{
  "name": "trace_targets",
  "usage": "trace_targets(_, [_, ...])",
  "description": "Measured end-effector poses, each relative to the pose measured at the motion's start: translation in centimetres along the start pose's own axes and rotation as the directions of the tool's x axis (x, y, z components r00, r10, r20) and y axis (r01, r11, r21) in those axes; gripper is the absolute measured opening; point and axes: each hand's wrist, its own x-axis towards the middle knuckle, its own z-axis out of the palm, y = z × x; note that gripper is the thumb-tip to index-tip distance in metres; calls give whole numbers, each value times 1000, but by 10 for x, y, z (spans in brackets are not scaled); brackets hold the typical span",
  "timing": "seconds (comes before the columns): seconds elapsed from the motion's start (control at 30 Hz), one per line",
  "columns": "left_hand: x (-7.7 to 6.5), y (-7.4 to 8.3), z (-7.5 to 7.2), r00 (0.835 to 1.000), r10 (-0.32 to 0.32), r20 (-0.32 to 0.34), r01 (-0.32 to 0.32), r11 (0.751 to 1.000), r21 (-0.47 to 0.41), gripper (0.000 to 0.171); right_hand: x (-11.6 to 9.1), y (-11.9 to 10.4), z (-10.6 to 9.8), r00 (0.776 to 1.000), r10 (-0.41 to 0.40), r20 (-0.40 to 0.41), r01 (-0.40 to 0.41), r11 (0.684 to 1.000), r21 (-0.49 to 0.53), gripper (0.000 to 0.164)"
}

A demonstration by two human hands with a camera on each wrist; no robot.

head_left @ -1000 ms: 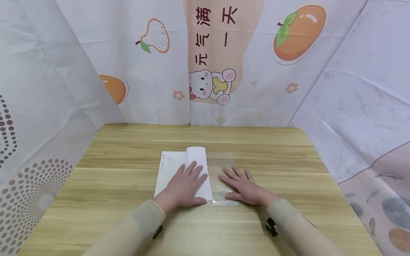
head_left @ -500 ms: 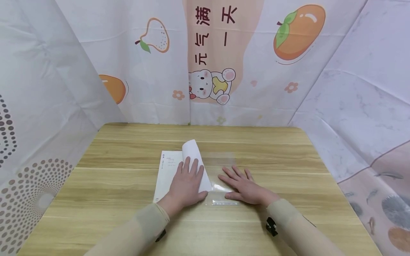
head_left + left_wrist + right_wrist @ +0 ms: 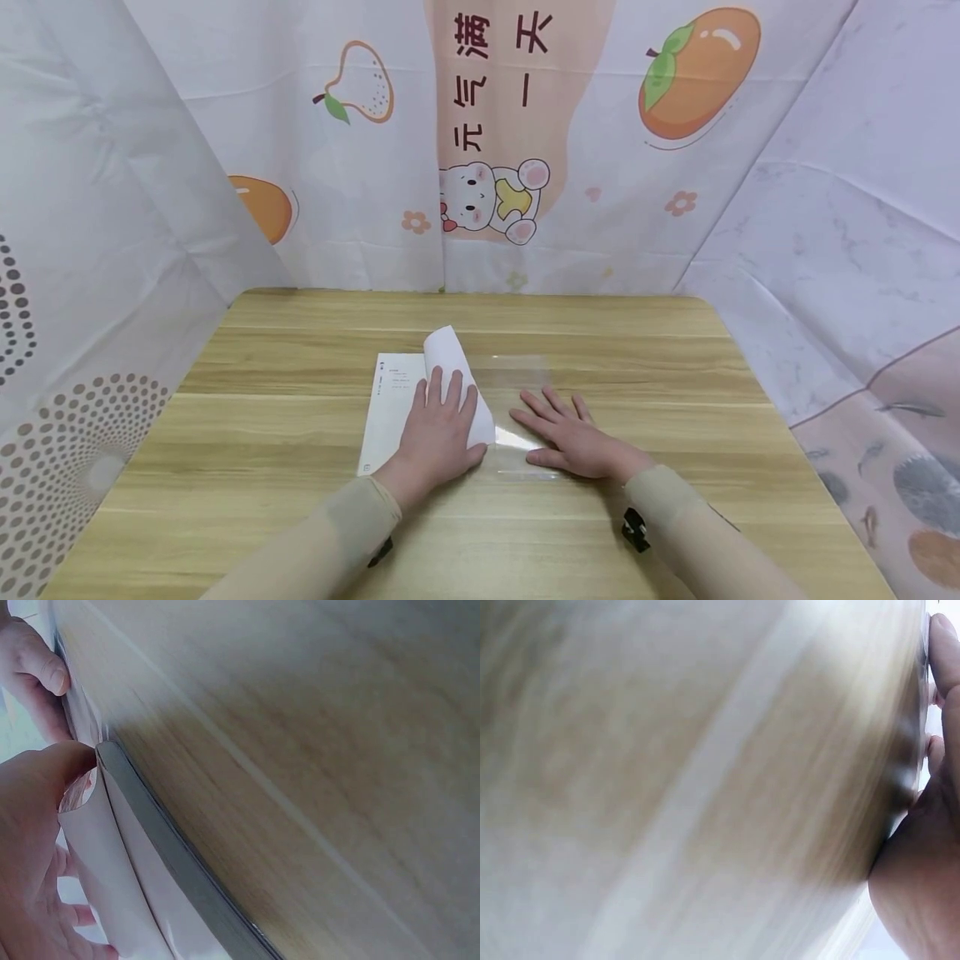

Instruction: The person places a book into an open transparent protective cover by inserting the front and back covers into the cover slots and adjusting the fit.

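Wood-grain laminate, pale and smooth, covers the bench [image 3: 675, 400] in my head view. My left hand [image 3: 438, 433] lies palm down on a white sheet of paper [image 3: 386, 408], fingers straight and close together, pinning a flap that curls over under them; the flap's far corner stands up in a soft roll just past the fingertips. A few lines of small print show on the flat part of the sheet, on the outer side of that hand. My right hand [image 3: 573, 437] lies flat too, fingers spread and straight, on a clear plastic sleeve [image 3: 525, 371] that is thin, glossy and rectangular. The sleeve reaches beyond the fingers and meets the paper in the gap between the two hands. Both forearms wear beige sleeves. Printed cloth with fruit and a cartoon bear hangs behind the bench.

From the left wrist I see the left hand [image 3: 34, 847] from beside the thumb, with the paper [image 3: 112, 877] bent in a smooth arc under it and its edge resting on the bench [image 3: 322, 750].

From the right wrist the picture is blurred: streaky bench [image 3: 667, 780], and the right hand [image 3: 930, 825] pressed low against it. The sleeve I cannot make out there.
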Motion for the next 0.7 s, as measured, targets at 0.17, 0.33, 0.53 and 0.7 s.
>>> trace_targets(0.17, [0, -1, -1, 1000, 4, 9, -4, 1000, -11, 84, 0, 0, 0, 1000, 4, 8, -4, 1000, 2, 69])
trace_targets(0.33, [0, -1, -1, 1000, 17, -4, -17, 999, -31, 84, 0, 0, 0, 1000, 11, 16, -11, 1000, 6, 69])
trace_targets(0.53, [1, -2, 4, 999, 37, 14, -36, 998, -51, 85, 0, -1, -1, 1000, 9, 15, -9, 1000, 7, 69])
trace_targets(0.7, [1, -3, 6, 998, 57, 25, -55, 997, -60, 86, -1, -1, -2, 1000, 6, 13, -6, 1000, 12, 69])
